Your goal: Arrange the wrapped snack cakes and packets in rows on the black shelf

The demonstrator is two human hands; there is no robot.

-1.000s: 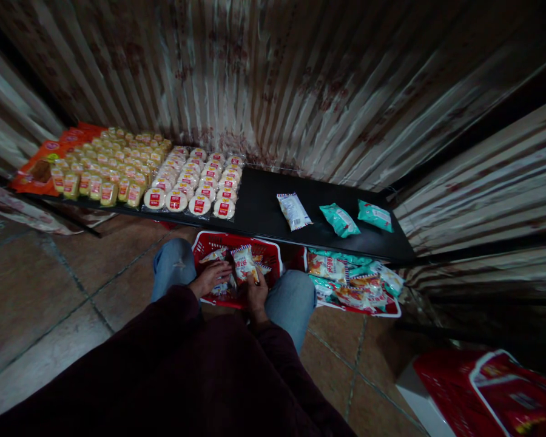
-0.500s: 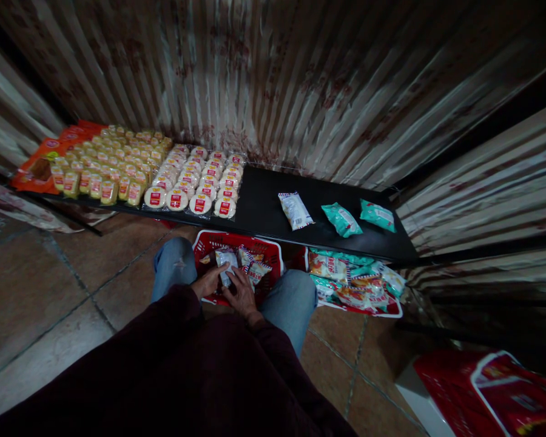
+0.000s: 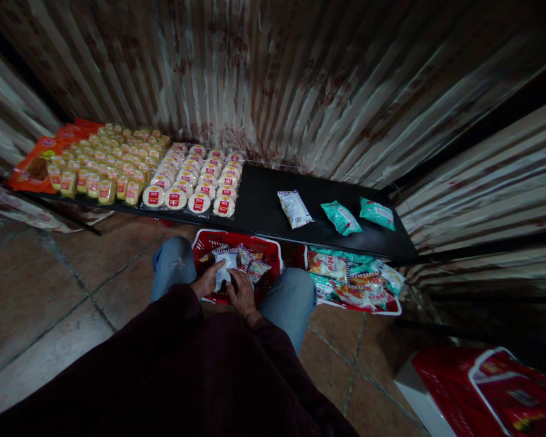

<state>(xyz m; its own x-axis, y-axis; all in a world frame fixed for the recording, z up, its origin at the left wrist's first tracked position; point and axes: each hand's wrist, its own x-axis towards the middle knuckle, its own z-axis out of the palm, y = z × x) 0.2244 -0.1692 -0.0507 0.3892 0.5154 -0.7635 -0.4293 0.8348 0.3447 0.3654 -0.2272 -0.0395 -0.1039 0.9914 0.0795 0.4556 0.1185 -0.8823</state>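
A red basket (image 3: 268, 249) of snack packets sits on the floor between my knees. Both my hands are inside it, closed on a white snack packet (image 3: 225, 265). My left hand (image 3: 208, 280) grips its left side and my right hand (image 3: 241, 291) its right side. More striped packets (image 3: 255, 267) lie in the basket to the right of my hands. A low black shelf (image 3: 259, 203) runs just beyond the basket.
On the shelf lie rows of yellow packs (image 3: 107, 167), round cakes (image 3: 195, 179), one white packet (image 3: 293, 209) and two teal packets (image 3: 341, 218). A second basket of packets (image 3: 352, 279) stands to the right, a red basket (image 3: 491, 388) at bottom right. Corrugated metal walls (image 3: 277, 79) close the corner.
My right hand let go of a striped packet it held up and moved left. Both hands now close on a white packet in the basket.
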